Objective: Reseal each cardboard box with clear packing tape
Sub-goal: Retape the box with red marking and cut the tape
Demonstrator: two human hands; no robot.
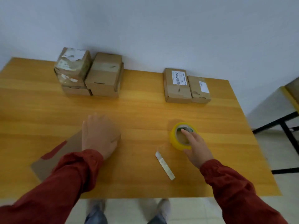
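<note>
A flat cardboard box [53, 159] with a red mark lies at the table's near left, and my left hand [100, 136] rests palm-down on its far corner. My right hand [196, 147] lies over a yellow roll of packing tape [178, 143] at the near right, one finger reaching into the roll's core. A white utility knife [165, 165] lies just left of that hand. Stacked cardboard boxes [90, 73] stand at the far left. Two flat boxes with labels [186, 85] lie at the far right.
The wooden table [145, 107] stands against a pale wall. A second table with black legs [284, 122] sits to the right across a gap. My feet [129, 207] show on the tiled floor below the near edge.
</note>
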